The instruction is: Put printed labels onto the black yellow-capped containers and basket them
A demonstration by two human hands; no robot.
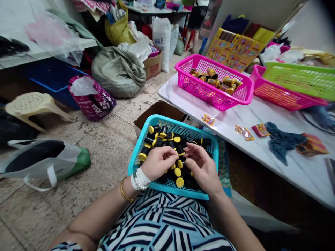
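Observation:
A turquoise plastic basket (213, 150) rests on my lap, holding many small black cylinders with yellow caps (179, 182). My left hand (160, 162) is over the middle of it, thumb and fingertips pinched together; whatever they may hold is hidden. Just to the right, my right hand (202, 168) hovers above the pieces with its fingers curved and the thumb apart from them. I see nothing between those fingers. The two sets of fingertips face each other with a small gap.
A white marbled table (222, 122) on my right bears a pink basket (214, 97) of wrapped pieces, small packets (244, 132) and a dark blue cloth (284, 141). An open cardboard box (149, 116) stands beyond my basket. Bags and a stool (32, 103) are on the left; a person stands far back.

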